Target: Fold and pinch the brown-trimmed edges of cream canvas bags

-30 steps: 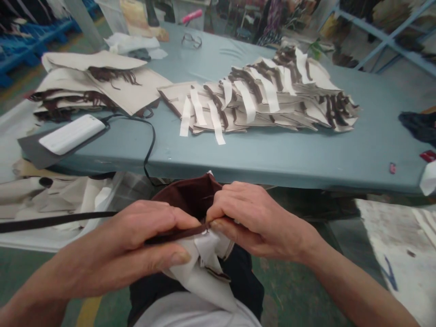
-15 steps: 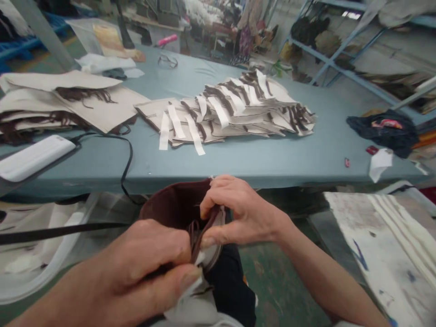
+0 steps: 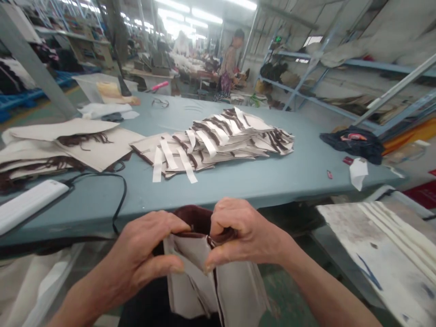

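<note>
A sewn fabric piece, pale beige outside with a dark brown lining, hangs before me like a bag [image 3: 195,281] with its mouth upward. My left hand [image 3: 150,254] grips its rim at the left, fingers inside and thumb on the beige face. At the right of the mouth, my right hand [image 3: 243,236] pinches the rim beside a dark seam that runs down the front. The fingertips inside the bag are partly hidden. Beyond the hands, a pile of similar beige and brown pieces [image 3: 235,143] with white strips lies on the blue-grey table [image 3: 272,175].
More beige pieces [image 3: 102,154] with brown ties are stacked at the left, near a white power bank [image 3: 32,204] with a black cord. Dark cloth [image 3: 354,143] lies at the table's right. A stained white board [image 3: 354,245] stands low right. Another person [image 3: 230,63] is in the background.
The view has tilted upward. The bag has been turned so its beige seamed face is toward me. My left hand has shifted from a closed pinch near the front to the rim's left side.
</note>
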`<state>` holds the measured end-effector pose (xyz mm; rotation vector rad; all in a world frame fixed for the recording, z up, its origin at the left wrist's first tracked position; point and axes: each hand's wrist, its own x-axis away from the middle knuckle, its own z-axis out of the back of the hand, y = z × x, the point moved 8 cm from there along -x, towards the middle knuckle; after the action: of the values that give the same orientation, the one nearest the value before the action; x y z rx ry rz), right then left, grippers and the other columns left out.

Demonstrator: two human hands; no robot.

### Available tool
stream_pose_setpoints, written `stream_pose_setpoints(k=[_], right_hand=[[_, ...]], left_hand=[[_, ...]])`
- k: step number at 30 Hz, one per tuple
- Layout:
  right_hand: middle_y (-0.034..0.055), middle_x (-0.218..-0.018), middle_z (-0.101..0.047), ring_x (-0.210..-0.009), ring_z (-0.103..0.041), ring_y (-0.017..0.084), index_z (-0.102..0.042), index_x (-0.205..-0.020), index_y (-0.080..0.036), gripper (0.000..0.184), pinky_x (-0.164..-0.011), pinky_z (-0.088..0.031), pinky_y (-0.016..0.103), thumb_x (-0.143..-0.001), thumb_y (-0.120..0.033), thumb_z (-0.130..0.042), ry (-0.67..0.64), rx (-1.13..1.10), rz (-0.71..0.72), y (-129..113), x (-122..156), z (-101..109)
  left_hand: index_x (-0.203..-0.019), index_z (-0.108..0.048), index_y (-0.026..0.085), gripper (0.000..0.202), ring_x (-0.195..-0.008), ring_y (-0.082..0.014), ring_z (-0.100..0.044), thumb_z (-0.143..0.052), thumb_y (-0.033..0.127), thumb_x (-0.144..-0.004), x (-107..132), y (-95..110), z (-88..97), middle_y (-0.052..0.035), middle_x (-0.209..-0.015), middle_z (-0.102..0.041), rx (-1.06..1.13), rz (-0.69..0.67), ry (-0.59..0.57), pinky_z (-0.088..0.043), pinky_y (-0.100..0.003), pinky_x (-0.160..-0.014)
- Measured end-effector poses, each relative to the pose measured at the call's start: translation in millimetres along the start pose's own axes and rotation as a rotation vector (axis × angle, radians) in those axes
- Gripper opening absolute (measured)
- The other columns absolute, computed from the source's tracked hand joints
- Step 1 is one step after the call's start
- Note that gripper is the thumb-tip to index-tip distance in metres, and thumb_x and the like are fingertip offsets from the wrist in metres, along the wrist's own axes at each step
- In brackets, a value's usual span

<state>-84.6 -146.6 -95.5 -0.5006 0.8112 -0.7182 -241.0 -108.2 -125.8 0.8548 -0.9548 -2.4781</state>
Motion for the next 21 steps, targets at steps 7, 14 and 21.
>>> stream_pose_setpoints(k=[7, 14, 21], right_hand=[[-0.0077, -0.061, -0.047, -0.057, -0.040, 0.008, -0.046, -0.065, -0.021, 0.063, -0.060, -0.029, 0.026, -0.088, -0.072, -0.074, -0.034, -0.174, -0.053, 17.8, -10.8, -20.9], [-0.0093, -0.059, -0.039, -0.057, -0.033, 0.008, -0.044, -0.063, -0.021, 0.066, -0.053, -0.023, 0.024, -0.076, -0.071, -0.085, -0.032, -0.411, -0.260, 43.6, -11.0, -31.2], [-0.0047, -0.071, -0.059, -0.064, -0.049, 0.009, -0.065, -0.080, -0.016, 0.035, -0.059, -0.038, 0.022, -0.089, -0.047, -0.080, -0.116, -0.504, -0.298, 39.4, -4.8, -40.0]], left_hand=[[-0.092, -0.072, 0.021, 0.013, -0.076, -0.0153, -0.067, -0.063, 0.028, -0.096, -20.3, 14.6, -8.2, 0.0001, -0.085, -0.074, 0.135, 0.200, -0.170, -0.050, -0.021, -0.070], [-0.083, -0.068, 0.018, 0.022, -0.066, -0.0141, -0.056, -0.055, 0.030, -0.096, -26.1, 6.3, -11.7, 0.0000, -0.073, -0.066, 0.238, 0.344, -0.219, -0.043, -0.023, -0.060], [-0.081, -0.065, 0.018, 0.023, -0.070, -0.0148, -0.054, -0.060, 0.035, -0.095, -8.9, -10.1, -10.7, 0.0005, -0.074, -0.060, 0.292, 0.408, -0.192, -0.043, -0.024, -0.064]])
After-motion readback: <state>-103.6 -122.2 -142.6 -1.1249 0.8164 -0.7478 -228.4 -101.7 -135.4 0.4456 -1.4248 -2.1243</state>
